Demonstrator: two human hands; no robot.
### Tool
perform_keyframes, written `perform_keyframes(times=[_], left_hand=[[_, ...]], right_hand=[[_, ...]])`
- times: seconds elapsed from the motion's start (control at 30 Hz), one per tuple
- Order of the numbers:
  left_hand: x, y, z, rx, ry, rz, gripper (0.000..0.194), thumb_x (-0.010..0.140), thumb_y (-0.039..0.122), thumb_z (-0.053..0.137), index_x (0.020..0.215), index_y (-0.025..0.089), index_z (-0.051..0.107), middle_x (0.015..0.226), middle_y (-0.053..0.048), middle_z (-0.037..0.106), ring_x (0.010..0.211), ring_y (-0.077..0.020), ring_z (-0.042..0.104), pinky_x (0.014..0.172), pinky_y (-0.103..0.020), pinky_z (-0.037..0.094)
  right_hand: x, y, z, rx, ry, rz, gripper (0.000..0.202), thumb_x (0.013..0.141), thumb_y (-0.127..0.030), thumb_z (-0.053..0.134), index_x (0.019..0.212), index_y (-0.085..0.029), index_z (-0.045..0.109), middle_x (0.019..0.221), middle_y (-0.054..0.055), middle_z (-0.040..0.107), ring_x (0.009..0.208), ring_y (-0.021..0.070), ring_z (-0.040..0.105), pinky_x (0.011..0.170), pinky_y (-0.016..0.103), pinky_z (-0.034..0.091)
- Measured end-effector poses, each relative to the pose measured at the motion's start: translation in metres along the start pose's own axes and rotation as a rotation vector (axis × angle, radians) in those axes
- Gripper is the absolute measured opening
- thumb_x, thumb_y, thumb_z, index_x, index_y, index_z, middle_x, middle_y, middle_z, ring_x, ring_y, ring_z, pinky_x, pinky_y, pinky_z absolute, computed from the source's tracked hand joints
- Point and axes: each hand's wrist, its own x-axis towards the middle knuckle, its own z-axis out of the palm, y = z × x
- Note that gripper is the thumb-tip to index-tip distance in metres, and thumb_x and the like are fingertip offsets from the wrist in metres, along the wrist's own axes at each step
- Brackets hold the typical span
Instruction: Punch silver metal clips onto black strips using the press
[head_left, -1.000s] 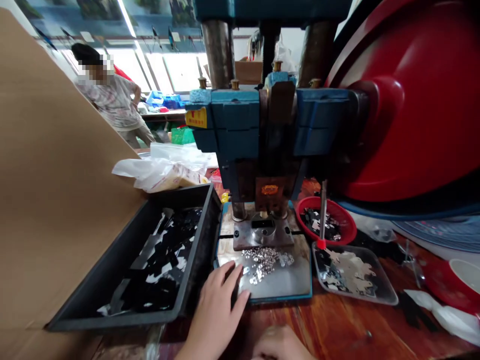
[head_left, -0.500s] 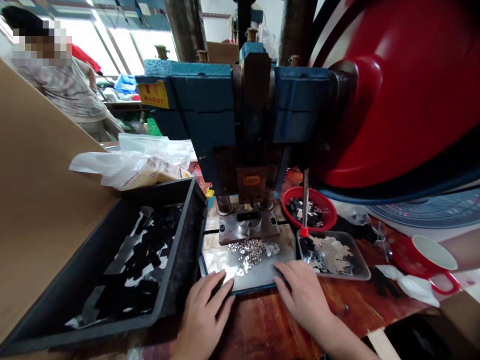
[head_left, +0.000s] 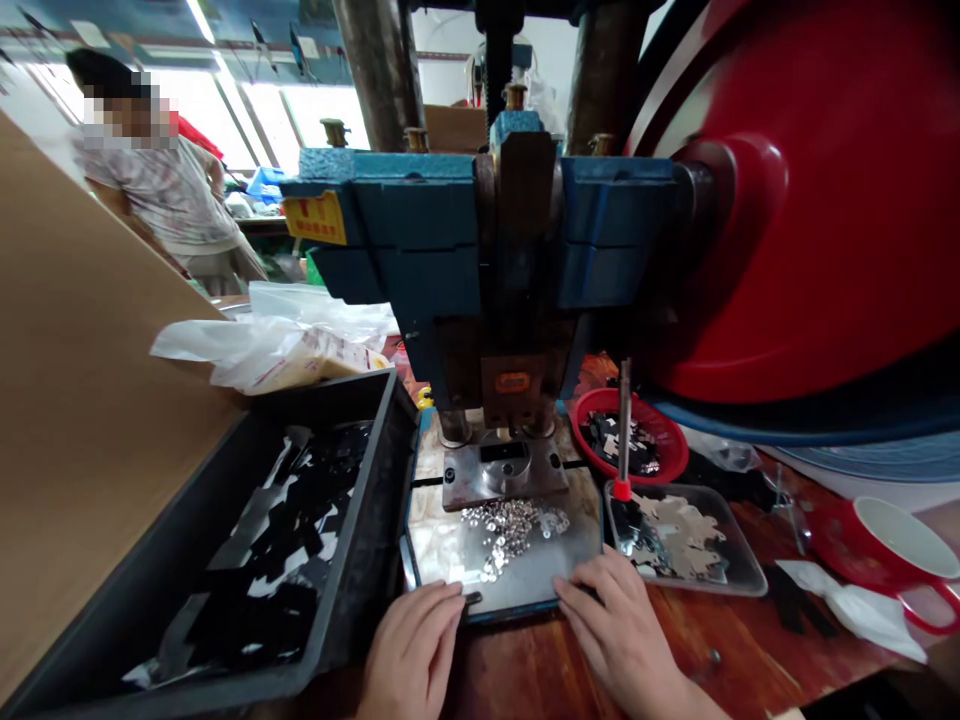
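Observation:
My left hand (head_left: 417,645) is at the front left corner of the press bed (head_left: 517,588), its fingers closed. A small dark piece (head_left: 472,598) pokes out at its fingertips. At the bed's front right corner, the fingers of my right hand (head_left: 621,628) are curled together. Something dark shows between them, too small to name. Small shiny metal rings (head_left: 508,530) lie heaped on the bed between and beyond both hands. Behind the heap sits a steel die block (head_left: 465,487) under the blue press (head_left: 435,215).
A black bin (head_left: 360,520) of dark and silvery pieces stands left. On the right are a clear tray (head_left: 754,580) of flat metal parts, a red basket (head_left: 679,455) and a red mug (head_left: 840,540). A large red wheel (head_left: 832,220) overhangs them. A person (head_left: 165,200) stands beyond.
My left hand's spread fingers have come together, with a small dark piece now at their tips. The right hand's fingers have curled in. The scene sits slightly lower and farther right in view.

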Motion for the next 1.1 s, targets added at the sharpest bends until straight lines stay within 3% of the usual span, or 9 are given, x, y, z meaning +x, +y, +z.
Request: perform_keyframes(times=[0.17,0.3,0.43,0.6,0.7,0.83,0.97,1.1], left_hand=[[0.021,0.008,0.004,-0.139,0.096,-0.265,0.018,0.085,0.018,0.053,0.100,0.022,0.063,0.096,-0.005,0.070,0.089,-0.0196,0.067,0.082,-0.031,0.054],[0.043,0.012,0.007,-0.352,0.096,-0.487,0.019,0.089,0.027,0.049,0.101,0.020,0.062,0.094,-0.007,0.069,0.079,-0.0190,0.069,0.072,-0.029,0.057],[0.054,0.015,0.013,-0.423,0.080,-0.537,0.023,0.088,0.032,0.049,0.101,0.019,0.064,0.098,-0.008,0.069,0.084,-0.0216,0.068,0.073,-0.032,0.057],[0.053,0.016,0.017,-0.430,0.101,-0.554,0.026,0.087,0.035,0.051,0.102,0.019,0.065,0.098,-0.009,0.069,0.086,-0.0231,0.068,0.073,-0.034,0.057],[0.055,0.016,0.015,-0.451,0.109,-0.595,0.028,0.086,0.036,0.051,0.102,0.019,0.065,0.099,-0.010,0.069,0.087,-0.0237,0.067,0.075,-0.035,0.057],[0.063,0.018,0.011,-0.508,0.143,-0.666,0.030,0.083,0.039,0.056,0.103,0.019,0.066,0.103,-0.009,0.069,0.091,-0.0236,0.067,0.082,-0.038,0.055],[0.074,0.021,0.007,-0.589,0.168,-0.770,0.037,0.076,0.042,0.063,0.103,0.016,0.066,0.095,-0.009,0.071,0.085,-0.0233,0.068,0.079,-0.037,0.056],[0.083,0.023,0.002,-0.632,0.168,-0.794,0.035,0.073,0.043,0.065,0.093,0.015,0.069,0.091,-0.009,0.072,0.082,-0.0234,0.069,0.077,-0.036,0.056]], right_hand=[[0.005,-0.002,0.003,0.034,0.060,-0.021,0.019,0.088,-0.012,0.047,0.092,-0.023,0.061,0.080,0.000,0.061,0.077,0.0164,0.054,0.099,0.044,0.032],[0.020,-0.004,-0.001,0.101,0.023,0.024,0.019,0.088,-0.009,0.043,0.085,-0.021,0.057,0.077,0.001,0.058,0.075,0.0160,0.053,0.093,0.042,0.038],[0.027,-0.007,-0.012,0.197,-0.057,0.084,0.016,0.091,-0.012,0.041,0.084,-0.020,0.053,0.081,0.003,0.056,0.078,0.0165,0.053,0.073,0.031,0.046],[0.028,-0.003,-0.014,0.245,-0.058,0.142,0.017,0.091,-0.012,0.038,0.081,-0.020,0.050,0.080,0.003,0.055,0.076,0.0163,0.052,0.070,0.030,0.045],[0.051,0.008,-0.005,0.225,0.015,0.221,0.016,0.092,-0.015,0.040,0.082,-0.020,0.051,0.083,0.004,0.057,0.079,0.0179,0.053,0.073,0.032,0.045],[0.108,0.024,0.011,0.168,0.136,0.250,0.017,0.091,-0.017,0.044,0.078,-0.020,0.054,0.081,0.005,0.060,0.079,0.0190,0.053,0.075,0.033,0.043],[0.155,0.025,0.024,0.026,0.100,0.193,0.015,0.090,-0.020,0.050,0.078,-0.019,0.058,0.081,0.005,0.060,0.081,0.0199,0.053,0.076,0.032,0.042],[0.168,0.022,0.032,-0.073,0.082,0.170,0.016,0.090,-0.024,0.052,0.077,-0.020,0.061,0.082,0.006,0.061,0.084,0.0220,0.052,0.075,0.033,0.041]])
